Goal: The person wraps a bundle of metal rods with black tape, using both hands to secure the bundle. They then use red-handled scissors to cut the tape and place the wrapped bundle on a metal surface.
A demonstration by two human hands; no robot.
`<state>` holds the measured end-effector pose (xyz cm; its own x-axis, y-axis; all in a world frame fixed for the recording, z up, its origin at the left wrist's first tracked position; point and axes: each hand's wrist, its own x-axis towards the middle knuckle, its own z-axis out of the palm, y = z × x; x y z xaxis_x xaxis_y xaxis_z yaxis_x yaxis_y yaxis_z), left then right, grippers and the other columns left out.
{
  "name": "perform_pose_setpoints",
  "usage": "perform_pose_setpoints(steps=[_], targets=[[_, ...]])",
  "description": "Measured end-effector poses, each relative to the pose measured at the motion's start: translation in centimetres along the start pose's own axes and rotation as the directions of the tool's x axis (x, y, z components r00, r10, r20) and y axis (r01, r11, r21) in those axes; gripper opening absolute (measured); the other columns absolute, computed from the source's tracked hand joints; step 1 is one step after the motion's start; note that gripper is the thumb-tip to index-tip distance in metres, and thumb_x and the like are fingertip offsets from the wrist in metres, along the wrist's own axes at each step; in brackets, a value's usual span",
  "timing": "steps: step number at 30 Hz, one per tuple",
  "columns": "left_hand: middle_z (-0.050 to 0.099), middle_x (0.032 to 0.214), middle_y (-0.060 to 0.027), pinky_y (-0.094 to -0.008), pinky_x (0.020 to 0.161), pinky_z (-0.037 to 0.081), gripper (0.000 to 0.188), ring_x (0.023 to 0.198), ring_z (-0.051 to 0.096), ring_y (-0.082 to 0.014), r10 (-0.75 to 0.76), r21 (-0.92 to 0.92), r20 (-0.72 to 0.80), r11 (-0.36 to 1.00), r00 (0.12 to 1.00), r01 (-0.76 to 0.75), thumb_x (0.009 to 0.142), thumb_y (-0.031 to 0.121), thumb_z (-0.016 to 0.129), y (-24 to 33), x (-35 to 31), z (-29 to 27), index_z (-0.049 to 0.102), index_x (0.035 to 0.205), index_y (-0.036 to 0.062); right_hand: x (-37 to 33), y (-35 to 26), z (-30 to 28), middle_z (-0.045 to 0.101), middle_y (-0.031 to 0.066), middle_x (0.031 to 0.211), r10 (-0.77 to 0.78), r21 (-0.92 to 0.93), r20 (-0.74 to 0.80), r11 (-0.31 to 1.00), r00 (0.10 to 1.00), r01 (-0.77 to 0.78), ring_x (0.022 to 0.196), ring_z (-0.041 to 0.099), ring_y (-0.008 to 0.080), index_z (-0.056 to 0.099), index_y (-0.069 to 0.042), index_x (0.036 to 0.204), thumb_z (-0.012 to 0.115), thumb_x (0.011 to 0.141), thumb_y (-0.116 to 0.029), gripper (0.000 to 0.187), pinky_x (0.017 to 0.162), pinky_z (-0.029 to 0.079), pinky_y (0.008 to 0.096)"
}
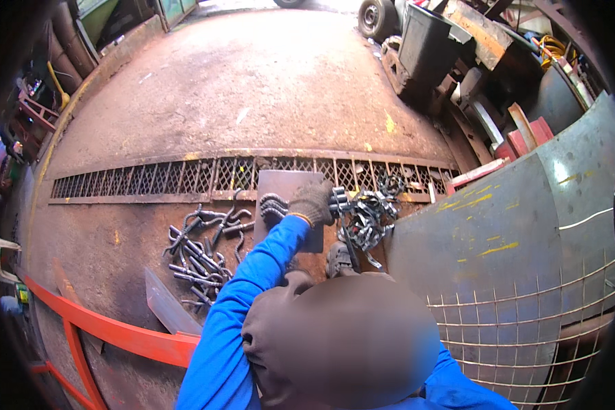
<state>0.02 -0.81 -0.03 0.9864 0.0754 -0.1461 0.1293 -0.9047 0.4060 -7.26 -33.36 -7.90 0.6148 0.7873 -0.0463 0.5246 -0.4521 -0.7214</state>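
Note:
My left hand [311,202], in a dark knit glove with a yellowish cuff, is closed around a bundle of bent metal rods [273,205]. Their curved ends stick out to its left, and their straight ends show to its right. Beneath the bundle is a flat grey metal plate [278,180]. Left of the plate, more bent rods [199,263], some with ends that look threaded, lie in a loose pile. A tangle of shiny metal strips [367,222] sits to the right of the hand. My right sleeve [465,386] shows at the lower edge, but that hand is hidden.
A floor grate [137,181] runs across beyond the plate. On the right stand a large metal sheet [478,239] and wire mesh [519,321]. An orange metal frame [116,325] crosses the lower left. A dark bin [424,48] and a wheel [377,18] are farther off.

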Motion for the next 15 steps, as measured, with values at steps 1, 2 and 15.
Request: perform_pose_setpoints(steps=[1,2,15], targets=[[0.067,0.112,-0.0199,-0.0488,0.094,0.054,0.060,0.110,0.065,-0.0390,-0.016,0.017,0.035,1.000,0.999,0.015,0.059,0.023,0.085,0.4,0.1,-0.4,0.060,0.113,0.0089,1.3,2.2,-0.5,0.066,0.0096,0.083,-0.057,-0.065,-0.042,0.996,0.997,0.055,0.081,0.064,0.0194,0.067,0.000,0.091,0.061,0.100,-0.034,0.036,0.075,0.052,0.0337],[0.067,0.113,-0.0197,-0.0484,0.094,0.054,0.060,0.111,0.064,-0.0387,-0.005,0.006,0.015,1.000,1.000,0.005,0.060,0.022,0.084,0.6,0.1,-0.5,0.060,0.113,0.0092,2.4,3.8,-1.4,0.067,0.0100,0.086,-0.033,-0.028,-0.105,0.999,0.994,0.030,0.083,0.066,0.0224,0.068,-0.001,0.094,0.060,0.101,-0.038,0.038,0.076,0.053,0.0347],[0.066,0.116,-0.0212,-0.0510,0.097,0.051,0.068,0.112,0.063,-0.0419,-0.013,-0.047,-0.029,0.999,1.000,0.012,0.064,0.025,0.087,-0.1,-0.2,0.2,0.055,0.122,0.0096,15.9,-9.6,-5.8,0.066,0.0120,0.080,-0.097,-0.222,-0.128,0.973,0.987,0.067,0.078,0.068,0.0274,0.065,-0.010,0.102,0.057,0.093,-0.014,0.013,0.065,0.054,0.0389]])
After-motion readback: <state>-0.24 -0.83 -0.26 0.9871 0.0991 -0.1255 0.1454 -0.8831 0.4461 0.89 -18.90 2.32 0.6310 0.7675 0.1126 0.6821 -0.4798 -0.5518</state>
